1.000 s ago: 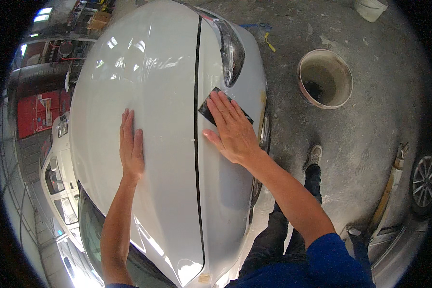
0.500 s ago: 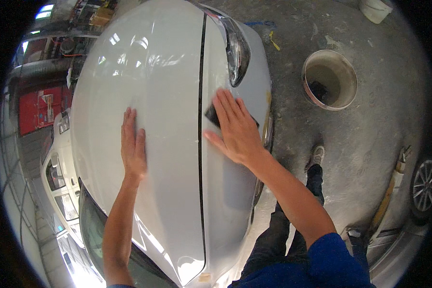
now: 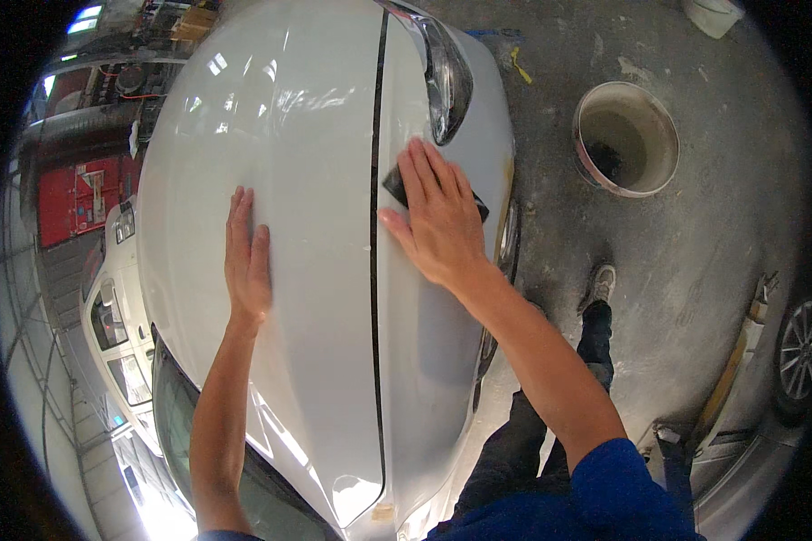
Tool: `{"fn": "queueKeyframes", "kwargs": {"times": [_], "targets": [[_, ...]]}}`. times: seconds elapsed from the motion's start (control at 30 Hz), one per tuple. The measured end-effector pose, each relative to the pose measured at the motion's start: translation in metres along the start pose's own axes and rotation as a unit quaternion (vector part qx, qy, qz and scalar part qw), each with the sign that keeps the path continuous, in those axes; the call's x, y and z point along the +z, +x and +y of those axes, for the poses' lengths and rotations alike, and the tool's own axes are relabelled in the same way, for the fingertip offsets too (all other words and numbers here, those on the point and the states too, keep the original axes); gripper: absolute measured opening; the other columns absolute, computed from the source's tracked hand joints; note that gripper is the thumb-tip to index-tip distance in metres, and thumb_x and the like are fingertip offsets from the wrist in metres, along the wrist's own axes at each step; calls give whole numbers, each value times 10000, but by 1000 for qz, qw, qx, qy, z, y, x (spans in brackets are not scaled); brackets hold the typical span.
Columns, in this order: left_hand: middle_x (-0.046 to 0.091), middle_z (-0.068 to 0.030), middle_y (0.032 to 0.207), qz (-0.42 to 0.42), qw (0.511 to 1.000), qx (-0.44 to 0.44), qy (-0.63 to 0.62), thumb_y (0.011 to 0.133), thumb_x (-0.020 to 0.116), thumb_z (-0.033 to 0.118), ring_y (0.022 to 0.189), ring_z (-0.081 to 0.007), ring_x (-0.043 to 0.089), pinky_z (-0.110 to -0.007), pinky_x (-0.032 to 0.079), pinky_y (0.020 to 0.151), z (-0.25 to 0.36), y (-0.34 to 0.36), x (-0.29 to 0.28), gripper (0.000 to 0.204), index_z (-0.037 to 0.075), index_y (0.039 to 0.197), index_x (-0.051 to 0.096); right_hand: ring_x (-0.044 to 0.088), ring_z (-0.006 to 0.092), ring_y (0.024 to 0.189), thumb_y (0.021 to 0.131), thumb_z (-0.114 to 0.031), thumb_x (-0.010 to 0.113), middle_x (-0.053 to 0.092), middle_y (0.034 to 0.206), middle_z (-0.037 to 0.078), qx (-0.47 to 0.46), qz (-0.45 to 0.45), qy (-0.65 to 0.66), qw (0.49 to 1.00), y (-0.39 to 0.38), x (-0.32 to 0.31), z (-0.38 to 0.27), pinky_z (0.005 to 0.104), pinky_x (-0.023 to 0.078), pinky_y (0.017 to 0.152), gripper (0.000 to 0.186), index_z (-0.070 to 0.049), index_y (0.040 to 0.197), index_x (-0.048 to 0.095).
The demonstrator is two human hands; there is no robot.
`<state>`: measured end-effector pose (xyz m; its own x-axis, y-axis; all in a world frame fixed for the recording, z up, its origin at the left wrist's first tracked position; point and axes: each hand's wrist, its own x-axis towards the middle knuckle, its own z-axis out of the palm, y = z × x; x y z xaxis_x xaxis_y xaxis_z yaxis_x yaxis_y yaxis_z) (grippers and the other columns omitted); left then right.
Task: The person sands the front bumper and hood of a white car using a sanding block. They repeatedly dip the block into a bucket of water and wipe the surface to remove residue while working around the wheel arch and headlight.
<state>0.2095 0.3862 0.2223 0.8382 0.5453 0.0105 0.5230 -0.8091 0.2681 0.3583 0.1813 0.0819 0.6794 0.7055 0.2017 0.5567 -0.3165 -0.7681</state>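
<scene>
My right hand (image 3: 440,221) lies on the front fender (image 3: 424,352) of a white car, just below the headlight (image 3: 448,86). Beneath its fingers is a black sheet that looks like sandpaper (image 3: 394,187), pressed to the paint, with corners showing on both sides of the hand. My left hand (image 3: 247,261) rests flat on the white hood (image 3: 307,216), its thumb slightly apart and nothing in it. A dark gap (image 3: 376,270) between hood and fender runs between my two hands.
A round bucket (image 3: 627,140) with water and something dark inside stands on the concrete floor to the right. Beyond it is a white pail (image 3: 713,16). Another car's wheel (image 3: 800,350) is at far right. The windshield (image 3: 176,406) is at lower left.
My right hand and the black sheet have slid slightly forward, closer to the headlight. My left hand stays on the hood. The whole view has shifted a little.
</scene>
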Motion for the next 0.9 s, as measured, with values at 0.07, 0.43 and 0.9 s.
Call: {"fn": "queueKeyframes", "kwargs": {"times": [0.07, 0.43, 0.9], "targets": [[336, -165, 1675, 3, 1000, -1, -1, 1075, 405, 324, 1565, -338, 282, -440, 226, 1276, -6, -5, 1, 577, 49, 1582, 396, 233, 369, 1575, 1015, -498, 569, 319, 1655, 255, -5, -28, 9, 1000, -37, 0, -4, 526, 203, 1276, 801, 81, 1537, 384], [339, -128, 1681, 8, 1000, -14, -3, 1086, 396, 391, 1568, -309, 287, -429, 234, 1280, -8, -4, 5, 580, 111, 1594, 409, 264, 366, 1568, 993, -499, 611, 306, 1666, 243, -17, -14, 20, 1000, -32, 5, 3, 523, 204, 1279, 830, 57, 1559, 365], [340, -146, 1680, 14, 1000, 0, -14, 1082, 397, 329, 1566, -317, 293, -432, 227, 1279, -5, -11, 7, 566, 78, 1589, 407, 263, 388, 1567, 904, -502, 726, 304, 1668, 237, -20, -62, 13, 998, -90, 1, -20, 530, 213, 1276, 955, 33, 1588, 329]]}}
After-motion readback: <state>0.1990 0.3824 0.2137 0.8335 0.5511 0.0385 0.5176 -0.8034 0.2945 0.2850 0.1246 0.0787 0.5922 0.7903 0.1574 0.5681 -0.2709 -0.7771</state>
